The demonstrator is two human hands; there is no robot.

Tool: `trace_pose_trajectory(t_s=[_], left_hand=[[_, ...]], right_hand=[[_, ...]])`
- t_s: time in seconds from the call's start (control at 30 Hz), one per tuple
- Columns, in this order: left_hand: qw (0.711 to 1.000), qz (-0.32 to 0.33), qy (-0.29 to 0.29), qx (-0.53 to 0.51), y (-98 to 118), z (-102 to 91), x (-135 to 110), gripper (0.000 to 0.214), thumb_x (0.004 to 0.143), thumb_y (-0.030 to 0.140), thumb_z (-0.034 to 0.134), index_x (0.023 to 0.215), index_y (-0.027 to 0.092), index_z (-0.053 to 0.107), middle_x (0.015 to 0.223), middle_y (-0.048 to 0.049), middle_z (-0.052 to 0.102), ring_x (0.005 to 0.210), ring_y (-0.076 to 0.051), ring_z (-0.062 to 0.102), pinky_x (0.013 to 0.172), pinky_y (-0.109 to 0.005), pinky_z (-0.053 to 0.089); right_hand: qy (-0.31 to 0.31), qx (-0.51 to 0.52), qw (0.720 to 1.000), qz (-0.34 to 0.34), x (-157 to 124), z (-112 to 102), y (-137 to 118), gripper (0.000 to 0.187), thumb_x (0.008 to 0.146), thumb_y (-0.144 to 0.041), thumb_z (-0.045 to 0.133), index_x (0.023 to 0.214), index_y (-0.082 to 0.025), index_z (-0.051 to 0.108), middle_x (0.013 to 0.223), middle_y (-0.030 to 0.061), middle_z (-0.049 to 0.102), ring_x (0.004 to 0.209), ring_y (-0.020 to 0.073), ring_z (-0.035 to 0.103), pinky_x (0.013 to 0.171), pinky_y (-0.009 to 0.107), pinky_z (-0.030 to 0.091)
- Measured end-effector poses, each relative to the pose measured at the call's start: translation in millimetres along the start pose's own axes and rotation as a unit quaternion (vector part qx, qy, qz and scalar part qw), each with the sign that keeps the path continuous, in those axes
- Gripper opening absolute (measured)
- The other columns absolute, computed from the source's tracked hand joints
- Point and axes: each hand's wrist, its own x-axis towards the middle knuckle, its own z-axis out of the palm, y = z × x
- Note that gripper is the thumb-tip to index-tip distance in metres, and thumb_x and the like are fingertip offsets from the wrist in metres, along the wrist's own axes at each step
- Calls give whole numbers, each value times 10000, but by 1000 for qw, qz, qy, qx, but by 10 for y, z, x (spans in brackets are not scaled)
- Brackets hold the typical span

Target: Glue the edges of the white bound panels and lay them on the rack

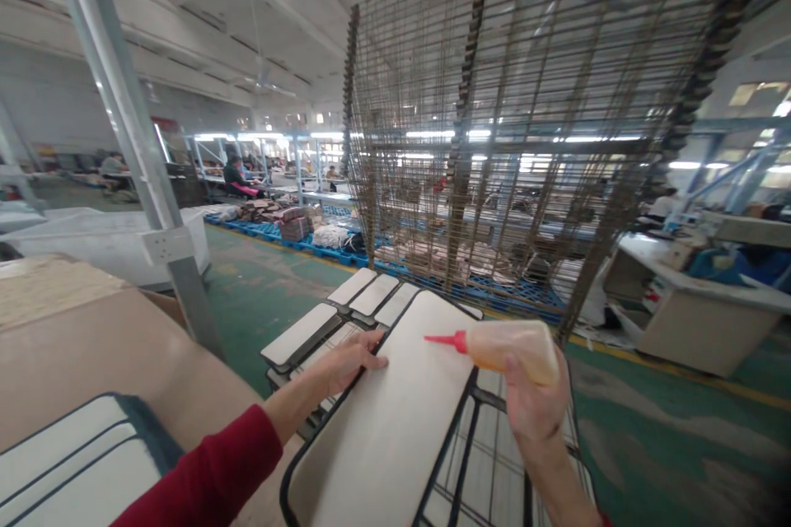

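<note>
A bottle (pixel 516 346) of amber liquid is clenched in the right hand (pixel 535 412), with the fingers wrapped round its body from below. It is held on its side, and its red nozzle (pixel 446 339) points away from the palm, toward the left hand (pixel 349 362). The nozzle tip hangs just above a large cream panel (pixel 389 428) with a dark rim, and whether it touches cannot be told.

The left hand is laid on the panel's far edge, opposite the bottle, with the fingers stretched over the cream face. Whether the edge is pinched from beneath cannot be told. A red sleeve (pixel 210 469) covers that forearm.

The panel lies under both hands on a flat wire shelf (pixel 494 478), whose bars show below the right wrist. Beyond the left hand, smaller panels (pixel 371 295) of the same kind are laid side by side.

Above and beyond the bottle, a stack of wire shelves (pixel 525 140) is tilted upward. Outward from the left arm a brown table (pixel 111 354) is seen, with more rimmed panels (pixel 67 461) at its near corner, and a grey post (pixel 124 115) rises behind it. A green floor (pixel 648 445) spreads past the right hand to a pale bench (pixel 698 313).
</note>
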Motion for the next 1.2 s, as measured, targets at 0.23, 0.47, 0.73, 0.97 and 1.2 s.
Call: trace_pose_trajectory(t_s=[0.23, 0.47, 0.73, 0.97, 1.2], left_hand=[[1000, -19, 19, -1, -128, 100, 127, 566, 524, 104, 695, 1089, 141, 683, 856, -90, 745, 742, -262, 691, 654, -327, 529], [999, -26, 14, 13, -228, 260, 199, 555, 521, 120, 711, 1076, 124, 688, 858, -91, 745, 773, -274, 693, 665, -329, 529], [997, -57, 45, -8, -261, 401, 301, 614, 503, 105, 720, 1114, 137, 669, 842, -79, 751, 690, -243, 691, 653, -327, 529], [997, -61, 43, -16, -343, 376, 334, 607, 515, 119, 738, 1116, 136, 653, 877, -84, 747, 769, -256, 693, 689, -319, 516], [977, -87, 191, -25, -512, -157, 684, 489, 506, 128, 685, 991, 167, 632, 727, -35, 715, 700, -241, 680, 630, -305, 515]], right_hand=[[-149, 25, 986, 72, -464, -189, -1, 687, 610, -426, 805, 1187, -163, 542, 1025, 121, 668, 892, 275, 654, 774, 407, 558], [34, 5, 999, 23, 92, -408, -21, 708, 581, -423, 826, 1171, -186, 514, 1088, 78, 617, 951, 227, 617, 913, 441, 492], [-81, 10, 990, 112, -613, -630, -140, 737, 588, -577, 767, 1158, -156, 568, 941, 118, 680, 781, 270, 661, 680, 403, 567], [60, -57, 994, 64, -106, -698, -19, 712, 565, -474, 825, 1144, -168, 544, 1020, 88, 640, 874, 236, 621, 828, 418, 525], [-26, 100, 964, 244, -560, -568, 214, 624, 584, -395, 832, 1123, -175, 606, 945, 97, 713, 802, 272, 688, 708, 401, 592]])
